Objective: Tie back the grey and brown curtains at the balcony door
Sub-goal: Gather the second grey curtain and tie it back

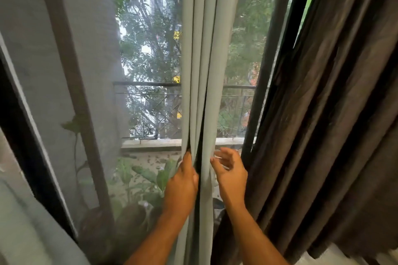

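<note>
The grey curtain (204, 49) hangs gathered in narrow folds down the middle of the balcony door. My left hand (182, 187) grips its left folds from the side, fingers wrapped into the cloth. My right hand (231, 174) is just right of the curtain, fingers spread and curled, its thumb touching the right fold. The brown curtain (336, 125) hangs in heavy folds along the right, beside my right forearm. No tie-back is visible.
A mesh screen (90, 84) with a brown frame covers the door on the left. Behind it are the balcony railing (148, 85), potted plants (148, 178) and trees. Another grey cloth (25, 226) lies at the lower left.
</note>
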